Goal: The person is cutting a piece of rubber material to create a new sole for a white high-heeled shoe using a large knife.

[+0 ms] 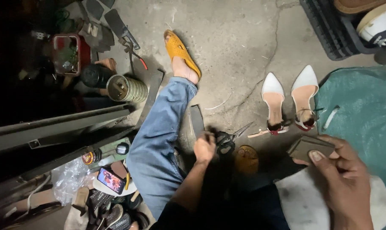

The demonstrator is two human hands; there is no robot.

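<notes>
My left hand (204, 147) reaches down to the concrete floor and closes on the black handles of a pair of scissors (228, 138), whose blades point up and right. My right hand (344, 181) holds a flat grey-brown piece of material (308, 146) at the lower right, thumb on top. Just beyond it a pair of white pointed heeled shoes (288, 98) lies on the floor with red ankle straps. My outstretched leg in blue jeans (161, 140) ends in a yellow woven sandal (180, 52).
A teal cloth (363, 110) covers the right side. A metal tin (127, 88) and a red container (69, 53) stand upper left beside long metal bars (57, 127). A phone (111, 180), shoe parts and bags lie lower left. A dark crate (329, 30) holds shoes upper right.
</notes>
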